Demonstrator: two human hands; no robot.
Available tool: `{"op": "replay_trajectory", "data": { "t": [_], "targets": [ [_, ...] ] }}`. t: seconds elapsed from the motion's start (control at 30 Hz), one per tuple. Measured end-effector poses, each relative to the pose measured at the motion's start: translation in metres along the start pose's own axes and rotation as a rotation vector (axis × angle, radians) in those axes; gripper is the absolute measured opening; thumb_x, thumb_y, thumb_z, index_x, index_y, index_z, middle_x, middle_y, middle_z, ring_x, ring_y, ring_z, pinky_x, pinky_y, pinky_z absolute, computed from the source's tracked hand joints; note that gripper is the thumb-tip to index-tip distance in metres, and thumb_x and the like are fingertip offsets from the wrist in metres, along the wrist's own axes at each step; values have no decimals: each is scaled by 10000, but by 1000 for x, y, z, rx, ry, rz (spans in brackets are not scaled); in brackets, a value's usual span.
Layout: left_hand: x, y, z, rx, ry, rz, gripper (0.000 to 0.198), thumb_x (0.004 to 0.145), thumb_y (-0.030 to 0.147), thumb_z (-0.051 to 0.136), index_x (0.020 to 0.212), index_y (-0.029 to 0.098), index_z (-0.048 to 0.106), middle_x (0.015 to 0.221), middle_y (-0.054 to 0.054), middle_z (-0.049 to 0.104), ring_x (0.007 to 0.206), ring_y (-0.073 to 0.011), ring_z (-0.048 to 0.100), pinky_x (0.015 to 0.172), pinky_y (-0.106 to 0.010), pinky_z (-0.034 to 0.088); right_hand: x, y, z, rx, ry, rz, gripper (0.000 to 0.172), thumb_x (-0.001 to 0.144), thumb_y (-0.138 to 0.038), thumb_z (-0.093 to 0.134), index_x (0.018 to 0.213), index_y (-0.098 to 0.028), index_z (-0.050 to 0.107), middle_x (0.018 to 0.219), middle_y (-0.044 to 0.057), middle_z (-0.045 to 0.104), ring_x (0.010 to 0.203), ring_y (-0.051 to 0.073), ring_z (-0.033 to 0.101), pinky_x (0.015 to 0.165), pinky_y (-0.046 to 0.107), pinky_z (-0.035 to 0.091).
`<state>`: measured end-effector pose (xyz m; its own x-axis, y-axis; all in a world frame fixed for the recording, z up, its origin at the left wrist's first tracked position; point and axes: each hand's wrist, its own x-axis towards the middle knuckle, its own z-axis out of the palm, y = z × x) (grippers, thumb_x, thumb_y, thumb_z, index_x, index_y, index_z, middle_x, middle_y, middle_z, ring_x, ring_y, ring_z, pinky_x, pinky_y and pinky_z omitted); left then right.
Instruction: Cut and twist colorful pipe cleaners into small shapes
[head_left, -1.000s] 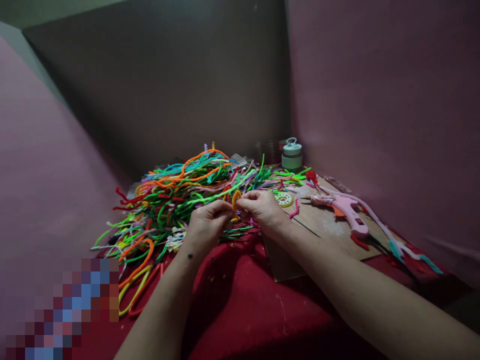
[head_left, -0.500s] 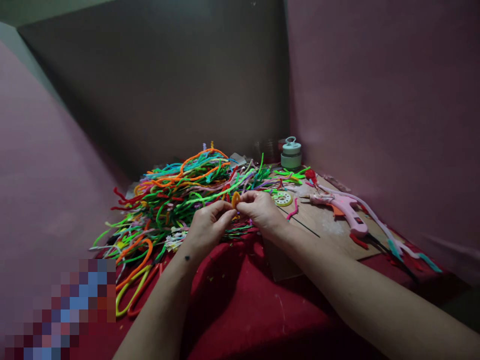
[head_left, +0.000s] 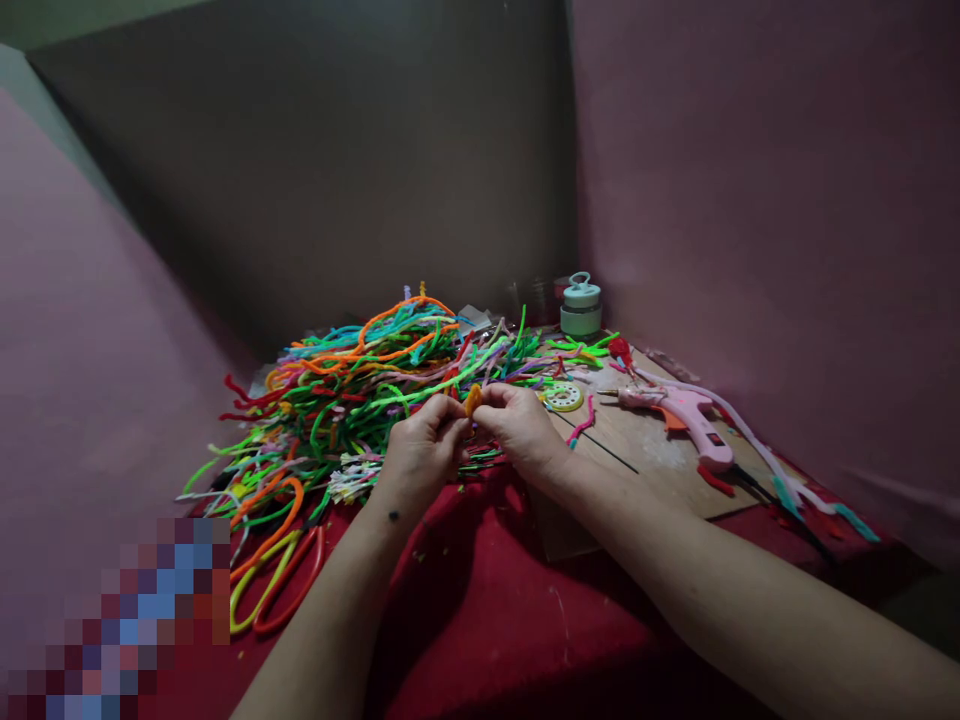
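Between my fingertips is a small bent piece of orange-yellow pipe cleaner (head_left: 473,400). My left hand (head_left: 426,445) pinches it from the left, thumb and forefinger together. From the right, my right hand (head_left: 523,425) grips it in a pinch too, its other fingers curled. The ends of the piece are hidden by my fingers. Just behind both hands lies a large heap of pipe cleaners (head_left: 322,395) in many colours. Thin green stems (head_left: 484,462) lie under my hands.
A pink glue gun (head_left: 694,425) rests on a brown board (head_left: 660,490) at the right, its cable trailing off. A round white-and-yellow disc (head_left: 564,397) lies nearer the heap. Behind stands a mint-green jar (head_left: 580,310). Scissors with yellow and red handles (head_left: 274,590) lie on the red cloth (head_left: 480,620).
The orange-yellow piece has turned from an upright loop to a flatter, tilted shape. My left fingers have shifted slightly around it, and the left wrist has rolled a little.
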<state>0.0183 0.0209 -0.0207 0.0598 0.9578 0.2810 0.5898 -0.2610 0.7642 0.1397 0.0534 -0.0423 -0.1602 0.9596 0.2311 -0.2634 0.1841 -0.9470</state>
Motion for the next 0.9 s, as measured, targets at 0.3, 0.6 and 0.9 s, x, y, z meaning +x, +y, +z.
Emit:
{"op": "replay_trajectory", "data": {
  "t": [0.3, 0.6, 0.9],
  "targets": [
    [-1, -2, 0, 100, 112, 52, 172, 750, 343, 537, 774, 192, 615, 502, 56, 518, 430, -73, 449, 425, -167, 337, 0, -1, -2, 76, -57, 8, 125, 557, -145, 470, 631, -140, 571, 505, -48, 509, 431, 71, 414, 437, 201, 332],
    [1, 3, -3, 264, 46, 118, 194, 774, 296, 471, 732, 178, 619, 547, 26, 575, 527, -106, 504, 526, -191, 372, -1, 3, -3, -170, -51, -144, 188, 616, -156, 427, 659, -131, 609, 581, -24, 523, 548, 91, 432, 511, 202, 339],
    [-4, 0, 14, 404, 161, 119, 153, 759, 262, 449, 649, 181, 519, 520, 31, 499, 469, -99, 444, 486, -207, 313, -3, 1, -3, -343, -61, -174, 162, 623, -142, 409, 588, -151, 567, 534, -35, 450, 544, 97, 390, 505, 209, 294]
  ]
}}
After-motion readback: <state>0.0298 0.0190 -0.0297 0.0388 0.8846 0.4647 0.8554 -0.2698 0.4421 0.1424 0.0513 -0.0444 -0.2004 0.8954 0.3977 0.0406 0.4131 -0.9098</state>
